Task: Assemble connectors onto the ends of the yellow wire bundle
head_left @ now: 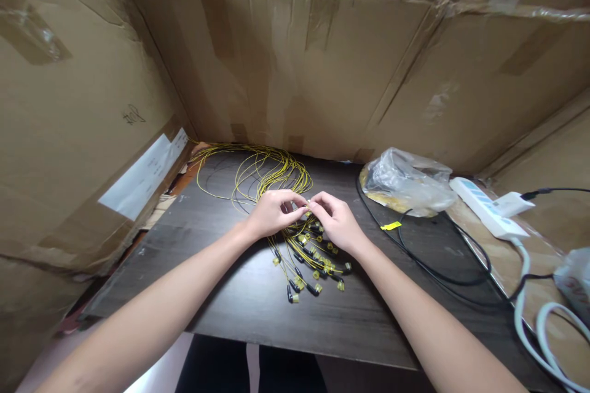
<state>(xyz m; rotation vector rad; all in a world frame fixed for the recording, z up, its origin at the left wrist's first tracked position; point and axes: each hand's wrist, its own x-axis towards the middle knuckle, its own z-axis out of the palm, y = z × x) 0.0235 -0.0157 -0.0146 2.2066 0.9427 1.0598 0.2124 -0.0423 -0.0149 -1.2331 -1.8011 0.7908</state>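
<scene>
A bundle of thin yellow wires (288,173) lies looped on the dark table (221,288). Its near ends carry several black connectors with clear yellowish caps (316,288), spread out below my hands. My left hand (276,212) is closed in a pinch over the bundle, thumb against forefinger. Close beside it, my right hand (336,221) pinches too, and the fingertips of both hands nearly meet. Between them is a small part of a yellow wire; its exact end is too small to make out.
Cardboard walls (276,73) enclose the table at the back and sides. To the right lie a clear plastic bag (408,178), a black cable (433,279) with a yellow tag (391,226), and a white power strip (488,209). A white cord (523,295) curls at the right edge.
</scene>
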